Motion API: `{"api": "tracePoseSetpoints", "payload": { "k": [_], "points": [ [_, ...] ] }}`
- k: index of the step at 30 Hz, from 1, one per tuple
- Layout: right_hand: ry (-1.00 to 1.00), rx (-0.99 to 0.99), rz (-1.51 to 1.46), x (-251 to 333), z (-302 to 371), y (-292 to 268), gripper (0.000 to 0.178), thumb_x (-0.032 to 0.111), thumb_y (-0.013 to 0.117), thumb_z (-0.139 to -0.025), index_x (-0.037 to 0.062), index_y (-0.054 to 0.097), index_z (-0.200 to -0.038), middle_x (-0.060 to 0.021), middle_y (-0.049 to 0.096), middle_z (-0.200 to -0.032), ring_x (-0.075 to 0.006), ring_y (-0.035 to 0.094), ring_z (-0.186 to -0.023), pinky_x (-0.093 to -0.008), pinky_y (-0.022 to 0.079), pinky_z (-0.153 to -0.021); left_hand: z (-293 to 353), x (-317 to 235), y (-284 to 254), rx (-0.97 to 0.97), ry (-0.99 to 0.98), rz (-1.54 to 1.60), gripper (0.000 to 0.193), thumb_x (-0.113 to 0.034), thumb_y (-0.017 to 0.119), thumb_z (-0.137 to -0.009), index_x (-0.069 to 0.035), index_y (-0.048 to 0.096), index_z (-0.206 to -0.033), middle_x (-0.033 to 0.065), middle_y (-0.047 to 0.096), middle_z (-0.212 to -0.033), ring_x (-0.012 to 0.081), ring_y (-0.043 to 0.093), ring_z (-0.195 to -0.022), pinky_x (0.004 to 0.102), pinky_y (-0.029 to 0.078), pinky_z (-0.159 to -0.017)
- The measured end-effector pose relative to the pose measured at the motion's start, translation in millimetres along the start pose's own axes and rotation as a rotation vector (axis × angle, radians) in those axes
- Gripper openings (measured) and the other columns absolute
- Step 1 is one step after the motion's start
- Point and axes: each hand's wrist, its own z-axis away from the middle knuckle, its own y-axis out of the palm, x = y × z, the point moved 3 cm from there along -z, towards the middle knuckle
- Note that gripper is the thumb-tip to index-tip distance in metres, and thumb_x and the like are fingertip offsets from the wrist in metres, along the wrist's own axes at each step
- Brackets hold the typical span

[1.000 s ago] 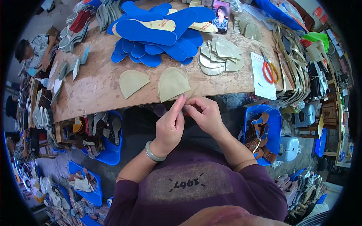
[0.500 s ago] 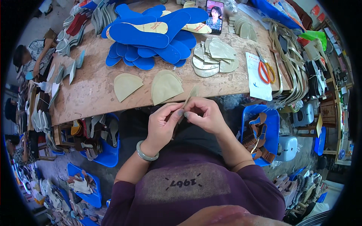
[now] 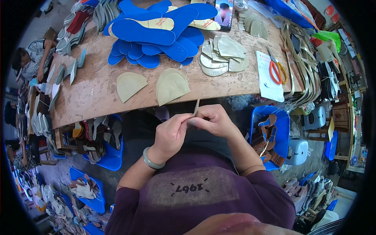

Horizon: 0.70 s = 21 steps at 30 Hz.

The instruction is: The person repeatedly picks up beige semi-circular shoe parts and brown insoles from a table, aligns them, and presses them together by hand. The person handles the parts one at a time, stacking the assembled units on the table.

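Both hands meet in front of my body, just off the table's near edge. My left hand and my right hand are closed with fingers and thumbs pinching a beige toe-shaped shoe piece, seen edge-on, its lower part hidden by my fingers. On the table beyond lie a small stack of matching beige pieces and another beige piece to its left. Farther right, a pile of shiny pale pieces is spread out. Blue insoles are heaped at the back centre.
Orange-handled scissors rest on a white paper bag at the right of the wooden table. A phone stands at the back. Blue bins of shoe parts flank my legs. Another person sits at far left.
The beige piece has turned from partly showing its face to edge-on, and my hands have come lower and closer together. The phone's picture has changed.
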Motion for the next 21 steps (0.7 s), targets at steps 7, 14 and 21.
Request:
{"api": "tracePoseSetpoints", "payload": {
  "k": [7,14,21],
  "points": [
    [-0.463,0.059,0.098,-2,21,-20,0.037,0.002,0.065,-0.076,0.0084,0.038,-0.052,-0.005,0.046,-0.049,-0.0221,0.045,-0.042,-0.0321,0.033,-0.041,8,6,-36,-0.029,-0.145,-0.011,0.01,-0.004,0.06,-0.092,-0.003,0.065,-0.101,0.0122,0.068,-0.084,0.0209,0.068,-0.074,0.0272,0.05,-0.066],
    [-0.094,-0.003,0.102,-37,64,-68,0.028,0.004,0.064,-0.077,0.0035,0.047,-0.054,-0.0056,0.047,-0.052,-0.0161,0.045,-0.045,-0.0312,0.034,-0.044,11,14,-80,-0.058,-0.24,-0.168,0.011,-0.008,0.057,-0.094,-0.001,0.065,-0.098,0.0121,0.067,-0.083,0.02,0.066,-0.075,0.0277,0.05,-0.068],
    [0.255,-0.174,0.467,-31,51,-62,0.03,0.023,0.075,-0.079,0.0024,0.068,-0.099,-0.0158,0.069,-0.085,-0.0207,0.069,-0.079,-0.0319,0.054,-0.072,3,10,-61,0.226,-0.237,0.004,0.012,-0.003,0.058,-0.091,-0.002,0.065,-0.1,0.0115,0.066,-0.084,0.0196,0.065,-0.076,0.0274,0.049,-0.069]
  ]
}}
